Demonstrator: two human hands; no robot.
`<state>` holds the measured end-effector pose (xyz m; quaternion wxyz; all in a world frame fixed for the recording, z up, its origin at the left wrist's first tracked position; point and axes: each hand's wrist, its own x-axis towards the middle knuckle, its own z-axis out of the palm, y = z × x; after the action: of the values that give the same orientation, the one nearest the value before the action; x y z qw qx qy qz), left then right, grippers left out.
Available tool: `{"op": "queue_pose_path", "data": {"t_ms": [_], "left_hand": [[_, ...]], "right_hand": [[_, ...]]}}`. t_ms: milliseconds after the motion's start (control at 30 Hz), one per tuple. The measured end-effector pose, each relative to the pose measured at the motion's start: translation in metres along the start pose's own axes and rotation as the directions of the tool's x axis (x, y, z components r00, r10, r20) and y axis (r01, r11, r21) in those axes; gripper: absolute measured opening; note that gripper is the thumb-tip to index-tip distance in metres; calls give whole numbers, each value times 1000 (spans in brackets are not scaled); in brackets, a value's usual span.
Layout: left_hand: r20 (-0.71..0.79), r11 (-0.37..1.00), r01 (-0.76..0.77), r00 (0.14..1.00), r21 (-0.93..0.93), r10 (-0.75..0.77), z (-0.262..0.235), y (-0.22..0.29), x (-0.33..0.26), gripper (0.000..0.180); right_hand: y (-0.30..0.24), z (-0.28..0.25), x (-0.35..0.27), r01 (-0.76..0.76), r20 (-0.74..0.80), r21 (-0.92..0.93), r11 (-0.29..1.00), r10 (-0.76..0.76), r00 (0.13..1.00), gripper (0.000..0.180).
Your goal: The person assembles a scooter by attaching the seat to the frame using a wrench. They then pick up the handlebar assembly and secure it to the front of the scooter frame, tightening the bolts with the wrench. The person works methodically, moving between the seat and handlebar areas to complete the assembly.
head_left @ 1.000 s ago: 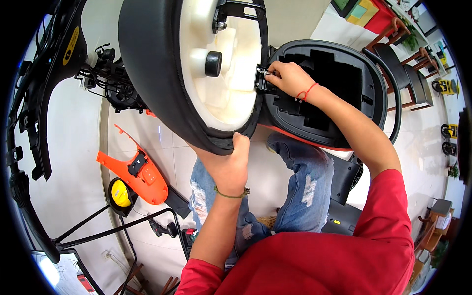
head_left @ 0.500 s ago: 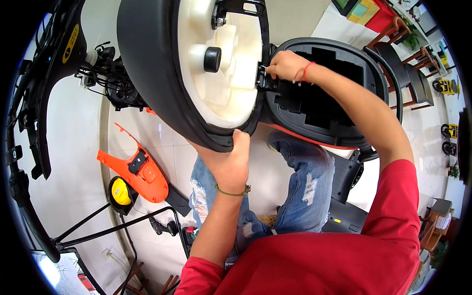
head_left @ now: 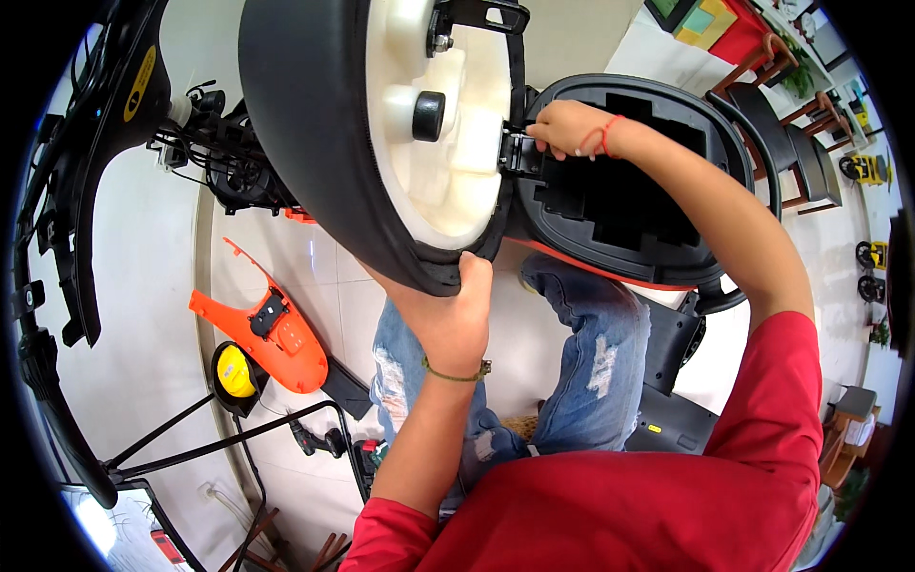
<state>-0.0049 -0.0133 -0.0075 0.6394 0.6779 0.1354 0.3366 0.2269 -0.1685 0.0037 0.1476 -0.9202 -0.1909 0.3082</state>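
Observation:
A black scooter seat stands tipped up, its cream-white plastic underside facing right. My left hand grips the seat's lower rim, thumb on the near side. A black hinge joins the seat to the black storage compartment, which lies uncovered beside it. Just right of the hinge, my right hand is closed with fingers pinched together; whatever lies between the fingertips is hidden. On the seat's underside are a black rubber stop and a metal latch piece.
An orange body panel lies on the floor at left, beside a yellow-and-black round object. A cordless drill is near a black tube frame. Handlebar parts and wiring stand far left. Chairs are at right.
The seat has shifted slightly right and down, with my left hand on it. My right hand has moved a little right, uncovering more of the hinge.

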Motion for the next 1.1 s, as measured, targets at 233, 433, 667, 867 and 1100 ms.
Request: {"op": "queue_pose_path", "data": {"t_ms": [233,433,667,867,1100], "left_hand": [[-13,999,-3,1000,-45,2,1,-5,1,50],[-19,998,35,999,-56,-36,2,-2,2,50],[-19,995,18,1000,-98,-19,3,-1,2,49],[-5,997,17,1000,-71,-17,1,-2,2,48],[-6,999,-1,1000,-46,1,0,-4,1,44]], "right_hand": [[19,40,-18,175,-355,-22,984,-171,919,33],[18,50,-9,228,-479,72,971,-167,862,28],[12,46,-10,186,-445,37,982,-150,883,27],[11,48,-13,178,-497,-50,983,-179,849,28],[13,49,-13,195,-515,-92,976,-214,830,27]]}}
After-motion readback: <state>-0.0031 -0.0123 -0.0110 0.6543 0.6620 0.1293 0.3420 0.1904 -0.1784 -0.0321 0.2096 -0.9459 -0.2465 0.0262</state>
